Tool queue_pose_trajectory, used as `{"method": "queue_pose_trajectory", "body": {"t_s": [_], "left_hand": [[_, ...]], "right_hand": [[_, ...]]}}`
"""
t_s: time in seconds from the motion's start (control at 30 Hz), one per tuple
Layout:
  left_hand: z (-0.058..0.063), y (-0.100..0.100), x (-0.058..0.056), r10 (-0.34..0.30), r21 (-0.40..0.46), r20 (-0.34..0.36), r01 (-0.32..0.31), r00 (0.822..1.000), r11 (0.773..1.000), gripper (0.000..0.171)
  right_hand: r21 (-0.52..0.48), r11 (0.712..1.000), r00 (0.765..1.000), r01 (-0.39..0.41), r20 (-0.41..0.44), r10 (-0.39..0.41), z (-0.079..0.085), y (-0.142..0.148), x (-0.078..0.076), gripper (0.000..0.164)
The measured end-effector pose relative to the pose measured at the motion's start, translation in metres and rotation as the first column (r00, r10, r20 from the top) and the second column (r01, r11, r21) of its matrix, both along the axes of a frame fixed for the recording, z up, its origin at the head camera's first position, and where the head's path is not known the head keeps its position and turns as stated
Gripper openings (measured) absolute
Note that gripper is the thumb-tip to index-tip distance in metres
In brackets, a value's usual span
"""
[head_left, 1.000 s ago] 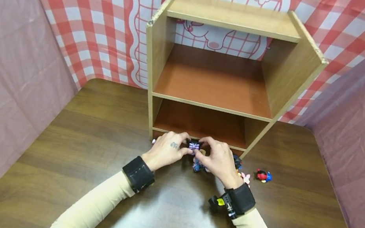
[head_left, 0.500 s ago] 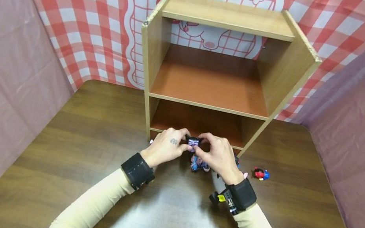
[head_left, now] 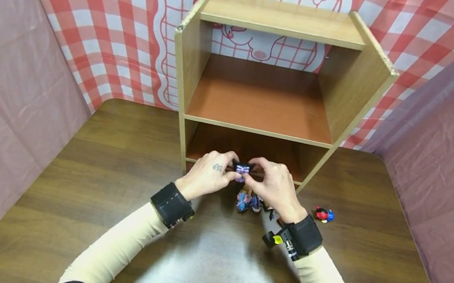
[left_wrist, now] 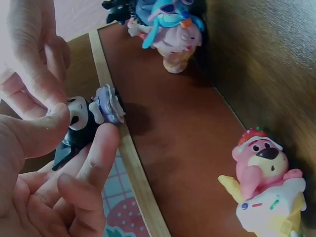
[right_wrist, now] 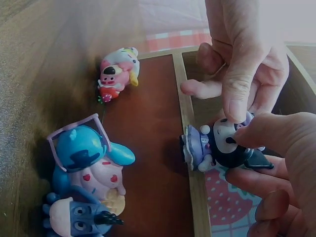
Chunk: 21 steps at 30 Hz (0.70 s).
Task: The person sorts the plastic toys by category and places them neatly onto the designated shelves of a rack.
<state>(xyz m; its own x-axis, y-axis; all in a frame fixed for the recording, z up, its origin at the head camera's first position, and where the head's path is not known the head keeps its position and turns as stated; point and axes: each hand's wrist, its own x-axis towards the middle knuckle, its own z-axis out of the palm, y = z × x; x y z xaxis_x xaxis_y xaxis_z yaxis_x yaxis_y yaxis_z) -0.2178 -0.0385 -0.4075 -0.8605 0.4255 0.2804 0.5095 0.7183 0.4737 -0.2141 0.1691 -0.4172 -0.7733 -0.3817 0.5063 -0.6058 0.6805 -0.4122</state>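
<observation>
With our left hand (head_left: 207,176) and right hand (head_left: 275,188) we are pinching a black-and-purple figurine (right_wrist: 227,143) between thumbs and fingers. We are holding it before the lower compartment (head_left: 249,142) of the cabinet (head_left: 287,17), at its pale front edge (right_wrist: 200,212); whether they are touching, we cannot tell. Near it, a pink bear (left_wrist: 266,163) and a blue figure (right_wrist: 81,148) are resting on the table (head_left: 68,185); a red-and-blue toy (head_left: 324,214) is lying farther right.

Wears cream sleeves (head_left: 116,248) and chunky black bands (head_left: 171,204) behind the fingers (left_wrist: 101,150), with a small drawing (head_left: 217,167) on the left hand (head_left: 207,173).
</observation>
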Motion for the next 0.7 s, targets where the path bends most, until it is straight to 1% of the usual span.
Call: {"method": "queue_pose_trajectory", "body": {"t_s": [0.13, 0.23, 0.33, 0.4, 0.53, 0.7], "left_hand": [[0.002, 0.001, -0.001, -0.004, 0.01, 0.011, 0.004, 1.0, 1.0, 0.029], [0.004, 0.002, -0.002, -0.033, 0.075, 0.047, 0.03, 0.998, 0.997, 0.027], [0.006, 0.002, -0.003, -0.069, 0.148, 0.091, 0.056, 0.993, 0.987, 0.026], [0.008, 0.002, -0.004, -0.079, 0.17, 0.105, 0.06, 0.991, 0.984, 0.026], [0.01, 0.002, -0.006, -0.089, 0.174, 0.095, 0.072, 0.991, 0.982, 0.026], [0.011, 0.004, -0.008, -0.092, 0.142, 0.08, 0.08, 0.993, 0.987, 0.026]], "right_hand": [[0.003, 1.0, 1.0, 0.0, 0.004, 0.0, 0.003, 0.001, 0.0, 0.03], [0.008, 1.0, 1.0, 0.005, 0.005, -0.005, 0.005, 0.002, 0.0, 0.03], [-0.002, 1.0, 1.0, -0.002, 0.007, 0.002, 0.008, 0.002, -0.001, 0.03], [-0.016, 1.0, 1.0, -0.012, 0.007, 0.012, 0.008, 0.002, -0.002, 0.03], [-0.09, 0.994, 0.998, -0.056, 0.025, 0.059, 0.008, 0.002, -0.003, 0.028], [-0.183, 0.978, 0.992, -0.103, 0.048, 0.114, 0.004, 0.003, -0.004, 0.025]]}}
